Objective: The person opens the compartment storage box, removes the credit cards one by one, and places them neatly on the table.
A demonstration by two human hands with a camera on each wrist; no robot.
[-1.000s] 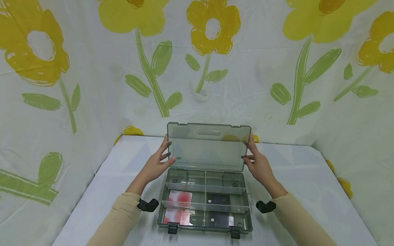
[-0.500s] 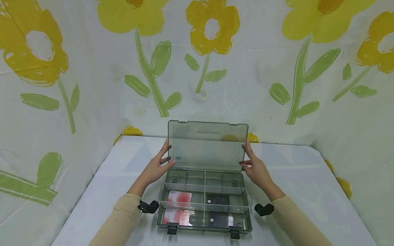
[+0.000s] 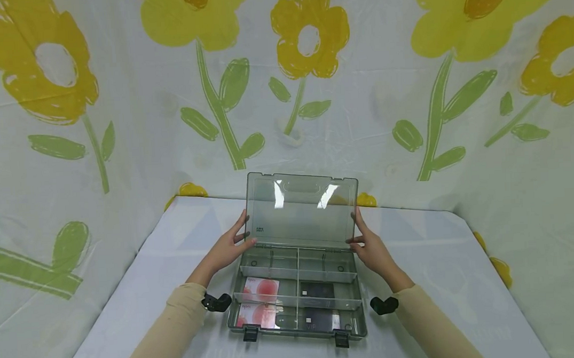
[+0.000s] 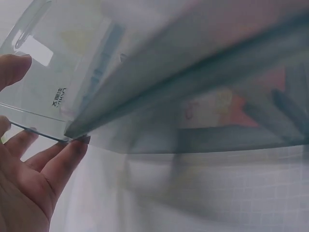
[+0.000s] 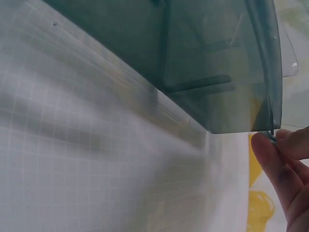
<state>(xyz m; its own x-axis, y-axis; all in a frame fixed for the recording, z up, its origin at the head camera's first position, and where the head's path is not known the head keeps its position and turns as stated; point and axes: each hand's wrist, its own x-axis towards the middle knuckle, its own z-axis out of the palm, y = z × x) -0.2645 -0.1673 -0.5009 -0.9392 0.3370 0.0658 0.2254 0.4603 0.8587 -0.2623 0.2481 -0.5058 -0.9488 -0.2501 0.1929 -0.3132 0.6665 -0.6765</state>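
While the lid (image 3: 302, 207) stands raised at twelve o'clock of the box (image 3: 294, 334), the head view shows the left hand (image 3: 224, 251) gripping its edge from ten o'clock, the right hand (image 3: 371, 250) from two. Pink cards (image 3: 262, 288) lie toward eight and nine, dark cards (image 3: 318, 288) toward three and five. Moving both sides evenly should spare the hinge.

Left wrist: at eight o'clock, thumb and spread fingers straddle the lid's edge, a light, steady hold.

Right wrist: at four o'clock, thumb and finger pinch together; matching pressure should prevent twisting.
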